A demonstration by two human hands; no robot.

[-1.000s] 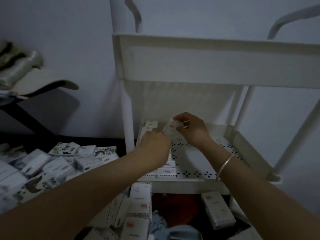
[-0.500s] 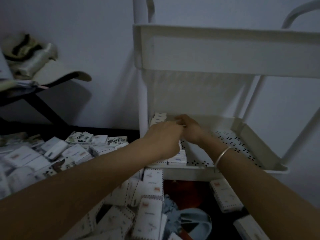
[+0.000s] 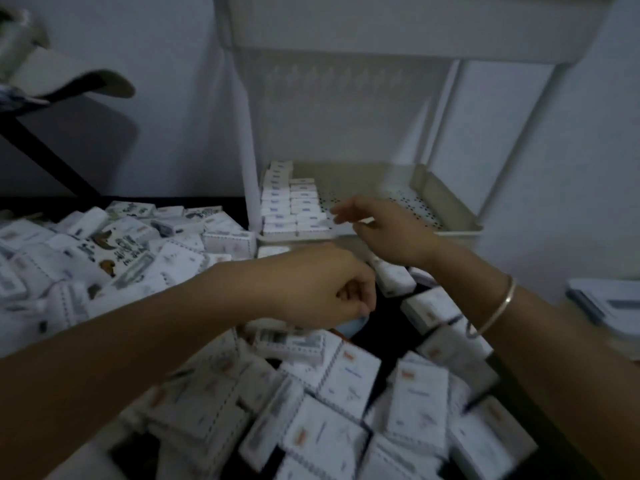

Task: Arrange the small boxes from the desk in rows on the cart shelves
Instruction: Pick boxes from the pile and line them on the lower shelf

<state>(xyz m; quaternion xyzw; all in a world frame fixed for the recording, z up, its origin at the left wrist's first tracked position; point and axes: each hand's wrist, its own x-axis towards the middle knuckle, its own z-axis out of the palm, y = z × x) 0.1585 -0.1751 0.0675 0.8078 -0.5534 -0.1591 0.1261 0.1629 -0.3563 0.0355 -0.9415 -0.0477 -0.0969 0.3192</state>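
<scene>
Two rows of small white boxes [image 3: 292,206] stand on edge along the left side of the white cart shelf [image 3: 446,223]. My right hand [image 3: 388,230] hovers at the shelf's front rim with relaxed fingers and holds nothing. My left hand [image 3: 325,285] hangs lower, over the desk in front of the cart, its fingers loosely curled and empty. Many more small white boxes [image 3: 332,410] lie scattered over the dark desk below and to the left.
The cart's upper shelf [image 3: 398,26] overhangs the loaded one. A white cart post [image 3: 247,150] stands beside the rows. A chair with clothing [image 3: 69,84] is at the far left. A pale object [image 3: 606,303] lies at the right edge.
Both hands have pulled back from the rows on the shelf toward the desk, leaving the box set in the second row. The view has tilted down over the desk pile.
</scene>
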